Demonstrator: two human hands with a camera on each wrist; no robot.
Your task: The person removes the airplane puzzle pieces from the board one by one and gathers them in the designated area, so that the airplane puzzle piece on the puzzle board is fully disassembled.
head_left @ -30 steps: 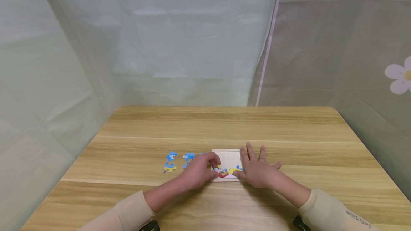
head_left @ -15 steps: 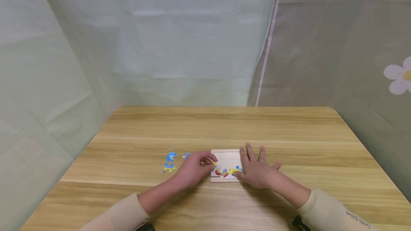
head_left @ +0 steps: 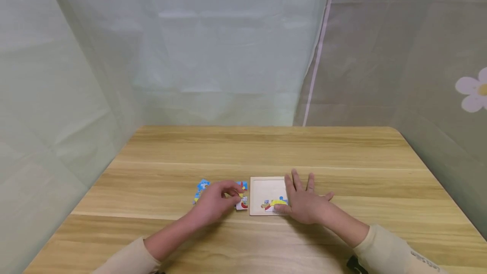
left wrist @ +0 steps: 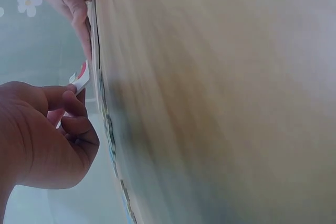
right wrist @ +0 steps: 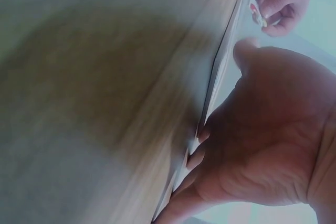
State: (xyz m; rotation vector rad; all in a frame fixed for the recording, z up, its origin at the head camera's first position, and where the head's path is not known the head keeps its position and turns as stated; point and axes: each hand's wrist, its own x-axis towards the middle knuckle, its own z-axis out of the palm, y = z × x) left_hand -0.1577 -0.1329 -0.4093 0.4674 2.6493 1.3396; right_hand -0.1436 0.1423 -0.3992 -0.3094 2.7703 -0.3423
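Observation:
Between its thumb and fingertips my left hand (head_left: 214, 201) pinches a jigsaw piece (head_left: 242, 204), white with red and some yellow. The piece is raised off the table, left of the wooden puzzle frame (head_left: 252, 195); in the left wrist view the piece (left wrist: 82, 80) sticks out past the fingertips. My right hand (head_left: 308, 201) lies with spread, straight fingers over the frame's right side. Near its thumb, joined yellow, red and blue pieces (head_left: 277, 202) sit along the bottom of the frame. The palm hides the frame's right edge.
Loose blue and yellow jigsaw pieces (head_left: 203, 184) lie left of the frame, partly covered by my left hand. Another blue and red piece (head_left: 242, 185) lies beyond the left fingertips. Everything rests on a wood-grain table (head_left: 243, 147), with hanging cloth behind it.
My left hand has lifted a piece out of the frame's lower left corner and carried it left, over the loose pieces. The right hand has stayed in place.

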